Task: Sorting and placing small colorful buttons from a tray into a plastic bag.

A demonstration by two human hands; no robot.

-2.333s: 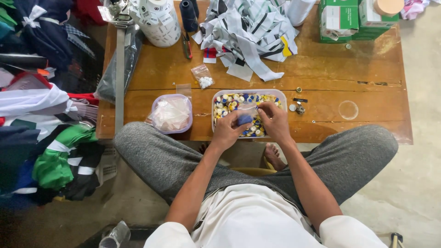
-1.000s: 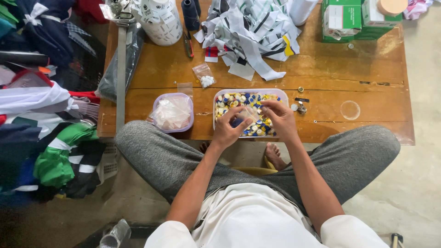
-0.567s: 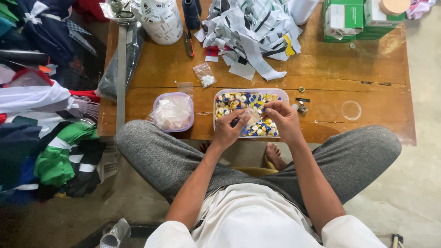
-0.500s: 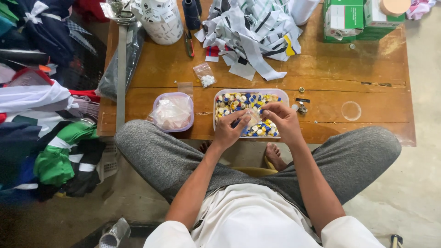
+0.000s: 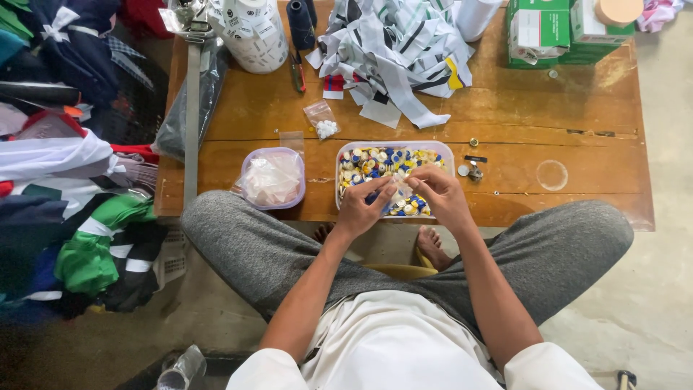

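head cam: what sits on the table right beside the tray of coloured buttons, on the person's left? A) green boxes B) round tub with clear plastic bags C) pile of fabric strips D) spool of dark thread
B: the round tub, stuffed with clear plastic bags, sits just left of the tray of coloured buttons, where both hands work.

white short-slv shirt | grey trousers | bare feet, forearms

Two hands: left (image 5: 363, 209), right (image 5: 442, 193). Two plastic tubs: button tub (image 5: 345, 154), bag tub (image 5: 271, 178). One small bag (image 5: 322, 120) of white beads. Two green boxes (image 5: 535, 32). One dark thread cone (image 5: 298, 14). Buttons in tub: too many to count.
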